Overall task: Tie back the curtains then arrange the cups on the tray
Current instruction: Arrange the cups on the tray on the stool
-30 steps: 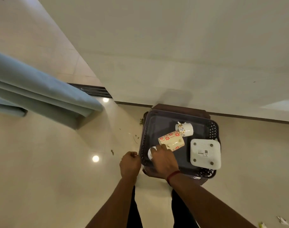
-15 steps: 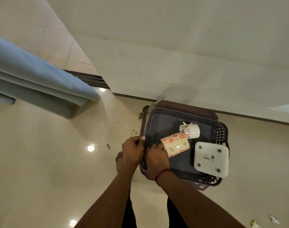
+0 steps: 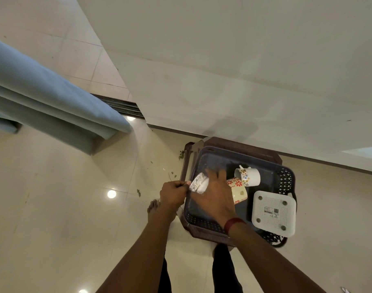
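A dark plastic tray with a lattice rim rests on a brown stool. My left hand is closed on the tray's left rim. My right hand reaches over the tray, blurred, fingers spread. A small white floral cup sits tilted at its thumb side, apparently held there and touching my left thumb. A cream mug with red flowers lies on its side in the tray. Beside it a white mug with a blue and gold band also lies tipped. The blue curtain hangs at left.
A white square perforated device lies on the tray's right end. The stool stands against a pale wall. The tiled floor holds small bits of debris left of the stool. My bare foot is beside the stool.
My right hand has brought the small floral cup from the tray's near-left corner up to its left rim and spread its fingers. My left hand stays on the rim. The camera has moved closer.
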